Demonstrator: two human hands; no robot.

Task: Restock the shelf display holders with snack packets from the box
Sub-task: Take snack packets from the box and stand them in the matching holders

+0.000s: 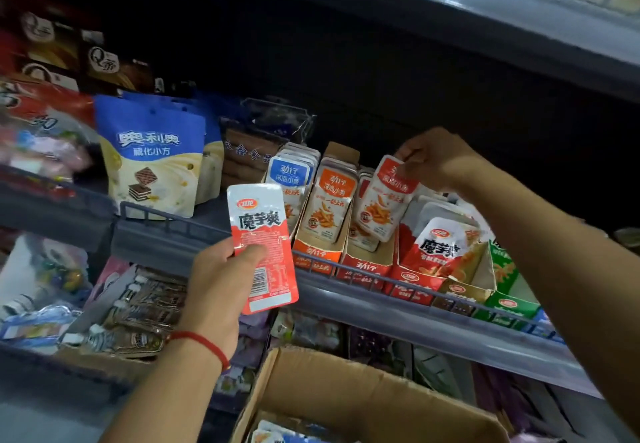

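My left hand (221, 276) grips a red and white snack packet (263, 235) by its lower half, holding it upright in front of the shelf rail. My right hand (436, 158) pinches the top corner of a red fish-snack packet (384, 200), which hangs tilted over a red display holder (367, 262). To its left stand an orange display holder (325, 200) and a blue-label holder (294, 172), both full of packets. Another red holder (429, 269) with matching red and white packets stands to the right. The cardboard box (346, 394) is open at the bottom centre.
The grey shelf rail (381, 304) runs across in front of the holders. A blue and cream wafer bag (152, 155) stands at the left, green boxes (505, 290) at the right. An upper shelf (485, 23) overhangs. Lower shelves hold mixed packets.
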